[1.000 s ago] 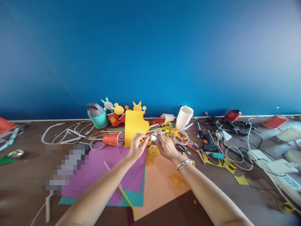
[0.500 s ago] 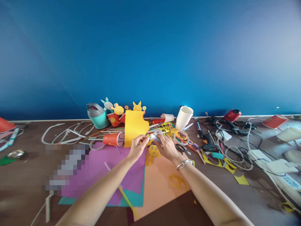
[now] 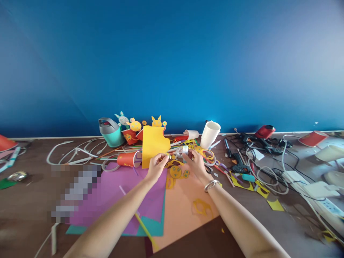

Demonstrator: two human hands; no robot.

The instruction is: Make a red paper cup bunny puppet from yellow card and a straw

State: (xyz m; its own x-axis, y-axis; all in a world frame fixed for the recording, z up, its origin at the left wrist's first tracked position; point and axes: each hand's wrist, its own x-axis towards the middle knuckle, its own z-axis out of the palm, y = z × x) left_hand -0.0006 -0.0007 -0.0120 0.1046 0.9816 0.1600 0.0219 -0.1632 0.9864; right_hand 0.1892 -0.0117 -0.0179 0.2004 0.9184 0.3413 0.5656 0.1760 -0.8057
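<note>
My left hand point(image 3: 158, 166) pinches a small piece of paper point(image 3: 169, 156) between thumb and fingertips, just beyond the purple sheet point(image 3: 145, 193). To its right, my right hand point(image 3: 197, 163) holds a short white glue stick point(image 3: 185, 149) upright, apart from the left hand. Below and between the hands, a round yellow paper face point(image 3: 175, 172) and small yellow discs with green marks point(image 3: 186, 173) lie on the orange sheet point(image 3: 185, 208). A yellow sheet with a cut edge point(image 3: 154, 145) stands behind my left hand.
An orange paper cup point(image 3: 126, 159) lies on its side at left, near a teal container point(image 3: 111, 134) and paper animal figures point(image 3: 135, 125). A white cup point(image 3: 211, 134) stands at the back. Black glue guns point(image 3: 238, 163), cables and a power strip point(image 3: 311, 191) crowd the right.
My right hand has drawn back to the right with the glue stick, away from my left fingertips, and turned it upright. The small yellow discs now show. My left hand has barely moved.
</note>
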